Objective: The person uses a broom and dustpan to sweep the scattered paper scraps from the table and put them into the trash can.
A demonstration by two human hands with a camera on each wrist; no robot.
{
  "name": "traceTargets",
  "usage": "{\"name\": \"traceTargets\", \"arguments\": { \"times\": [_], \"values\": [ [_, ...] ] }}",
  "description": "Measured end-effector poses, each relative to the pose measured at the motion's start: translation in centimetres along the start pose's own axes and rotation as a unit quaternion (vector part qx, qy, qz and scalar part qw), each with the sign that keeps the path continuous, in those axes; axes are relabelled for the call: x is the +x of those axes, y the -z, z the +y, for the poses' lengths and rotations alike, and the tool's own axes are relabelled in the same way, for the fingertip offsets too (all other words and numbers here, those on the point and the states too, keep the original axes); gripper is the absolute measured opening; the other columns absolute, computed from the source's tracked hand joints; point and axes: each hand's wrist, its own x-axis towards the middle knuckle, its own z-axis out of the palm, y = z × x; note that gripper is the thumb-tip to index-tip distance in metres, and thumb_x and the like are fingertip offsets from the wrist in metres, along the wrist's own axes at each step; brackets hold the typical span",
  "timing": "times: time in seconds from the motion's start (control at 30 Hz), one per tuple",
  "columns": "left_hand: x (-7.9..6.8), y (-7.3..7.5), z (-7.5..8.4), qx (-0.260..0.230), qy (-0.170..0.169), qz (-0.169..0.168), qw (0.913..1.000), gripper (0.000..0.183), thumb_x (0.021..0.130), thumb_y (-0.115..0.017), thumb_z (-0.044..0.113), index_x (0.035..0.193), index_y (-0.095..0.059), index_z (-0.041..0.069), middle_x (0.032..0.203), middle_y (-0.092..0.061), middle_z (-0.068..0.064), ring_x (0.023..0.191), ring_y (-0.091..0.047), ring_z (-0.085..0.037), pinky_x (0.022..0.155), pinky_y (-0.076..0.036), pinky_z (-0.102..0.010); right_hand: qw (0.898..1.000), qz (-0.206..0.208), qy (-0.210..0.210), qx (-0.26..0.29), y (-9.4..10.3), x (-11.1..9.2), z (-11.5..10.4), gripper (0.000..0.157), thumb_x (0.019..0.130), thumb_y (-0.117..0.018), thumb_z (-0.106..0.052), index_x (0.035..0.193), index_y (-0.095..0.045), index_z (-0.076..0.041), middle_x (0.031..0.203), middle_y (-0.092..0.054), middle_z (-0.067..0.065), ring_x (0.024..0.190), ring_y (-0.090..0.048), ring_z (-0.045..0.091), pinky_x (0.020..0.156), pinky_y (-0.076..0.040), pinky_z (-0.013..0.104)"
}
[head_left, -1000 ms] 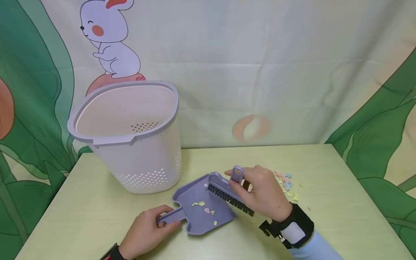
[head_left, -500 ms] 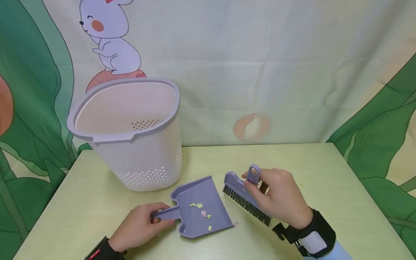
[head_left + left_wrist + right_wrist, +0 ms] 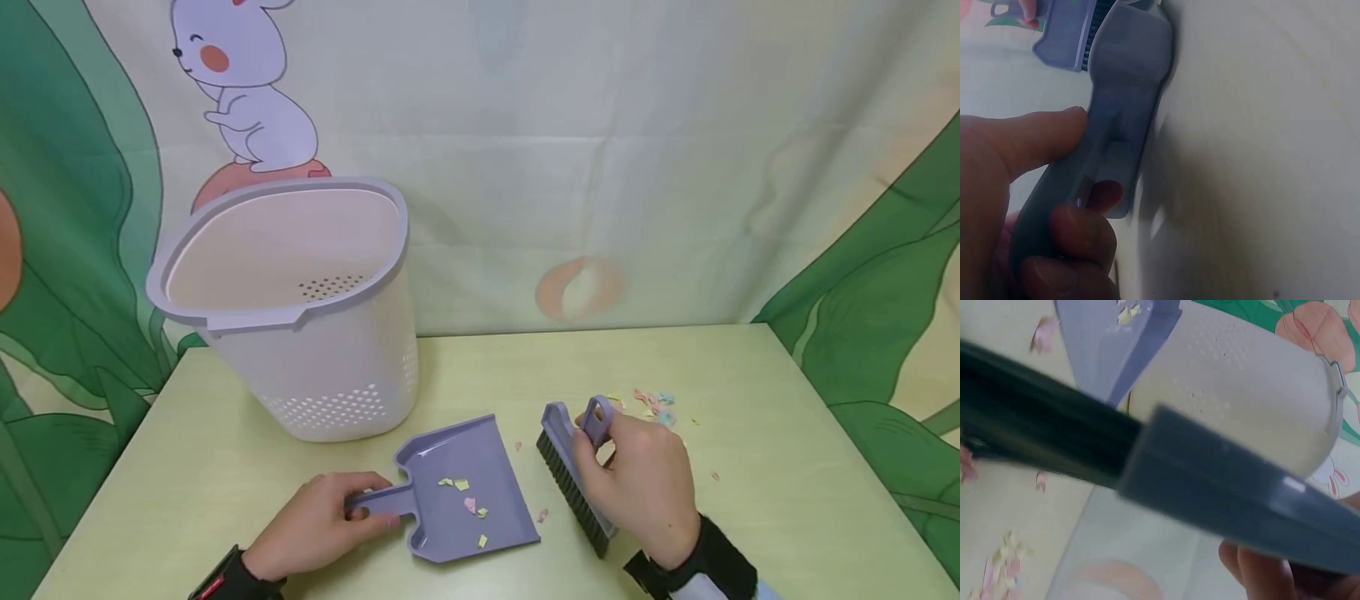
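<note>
My left hand (image 3: 318, 525) grips the short handle of a purple dustpan (image 3: 442, 450), which lies on the table with its wide edge facing right. In the left wrist view the fingers curl round that handle (image 3: 1116, 119). Several yellow and pink paper scraps (image 3: 470, 505) lie in the pan. To the right of the pan, my right hand (image 3: 647, 479) holds a purple hand brush (image 3: 562, 437) by its looped handle, dark bristles (image 3: 573, 496) down. The brush is apart from the pan's edge, and two pink scraps (image 3: 542, 516) lie between them.
A white bin (image 3: 330, 367) with a purple rim and small holes stands at the back left, behind the dustpan. A pile of coloured paper scraps (image 3: 654, 406) lies behind my right hand. A printed curtain (image 3: 480, 167) hangs behind the table's back edge.
The brush has moved off the dustpan to the right and turned steeper. The pan has shifted slightly towards me. Two pink scraps now show on the table by its edge.
</note>
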Motion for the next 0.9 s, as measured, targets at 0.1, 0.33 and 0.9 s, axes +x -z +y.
{"name": "traceTargets", "arguments": {
  "times": [0.1, 0.33, 0.9],
  "values": [
    [-0.1, -0.2, 0.2, 0.002, -0.009, -0.001, 1.0, 0.023, 0.087, -0.08, 0.051, 0.101, -0.074, 0.033, 0.061, -0.043, 0.016, 0.056, -0.04, 0.0, 0.055, -0.028, -0.02, 1.0, 0.005, -0.007, 0.005, -0.8, 0.1, -0.7, 0.004, 0.085, -0.076, -0.014, 0.082, -0.073, -0.016, 0.068, -0.071, -0.006, 0.046, -0.044, -0.007, 0.044, -0.027, 0.015],
    [-0.1, -0.4, 0.4, 0.008, -0.01, -0.002, 0.9999, 0.022, 0.087, -0.079, 0.052, 0.1, -0.073, 0.036, 0.061, -0.043, 0.017, 0.055, -0.039, 0.001, 0.055, -0.027, -0.02, 0.994, -0.015, 0.014, 0.103, -1.8, -0.2, -2.5, 0.006, 0.087, -0.079, -0.012, 0.09, -0.076, -0.016, 0.077, -0.074, -0.007, 0.053, -0.049, -0.009, 0.05, -0.038, 0.011],
    [-0.3, -0.8, 0.4, 0.01, -0.026, 0.004, 0.9996, 0.019, 0.088, -0.079, 0.051, 0.097, -0.072, 0.036, 0.061, -0.041, 0.017, 0.055, -0.039, 0.002, 0.055, -0.027, -0.02, 0.989, 0.023, 0.026, 0.143, 1.0, 1.9, 0.3, 0.011, 0.087, -0.078, -0.005, 0.097, -0.078, -0.009, 0.078, -0.075, -0.003, 0.055, -0.057, -0.001, 0.05, -0.043, 0.017]
  ]
}}
